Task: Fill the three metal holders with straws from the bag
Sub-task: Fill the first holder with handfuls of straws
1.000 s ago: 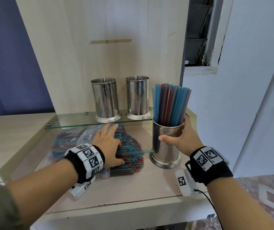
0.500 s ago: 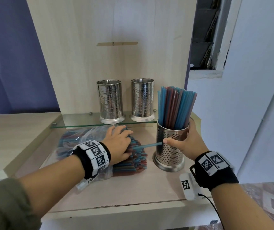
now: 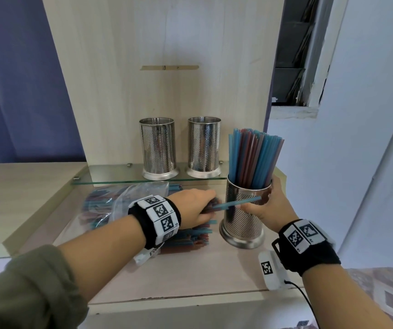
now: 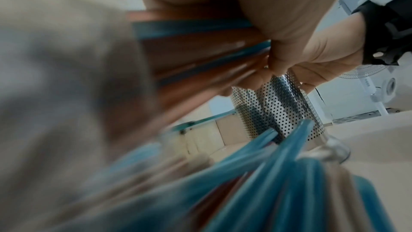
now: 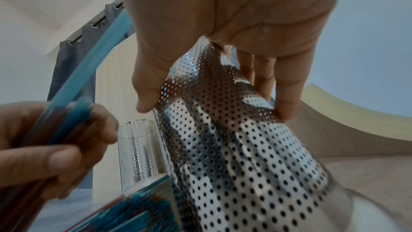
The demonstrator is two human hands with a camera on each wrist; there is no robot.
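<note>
Two empty perforated metal holders [image 3: 158,148] [image 3: 204,147] stand on the glass shelf [image 3: 110,173]. The third holder [image 3: 243,222] stands on the table, packed with upright blue and red straws [image 3: 252,157]. My right hand [image 3: 262,201] grips this holder [image 5: 234,138] near its rim, thumb in front and fingers behind. My left hand [image 3: 203,206] grips a small bunch of straws [image 4: 200,47] just above the pile spilling from the clear bag [image 3: 129,198]. One blue straw [image 3: 236,203] of the bunch pokes across the holder's front.
The wooden back panel [image 3: 167,91] rises behind the shelf. The glass shelf edge overhangs the far end of the bag. To the right, the table ends at a pale wall [image 3: 357,162]. A white wrist device [image 3: 268,269] hangs over the table's front edge.
My left hand went from lying flat on the straw pile to curling round a bunch and lifting it toward the holder. The right hand kept its hold on the holder.
</note>
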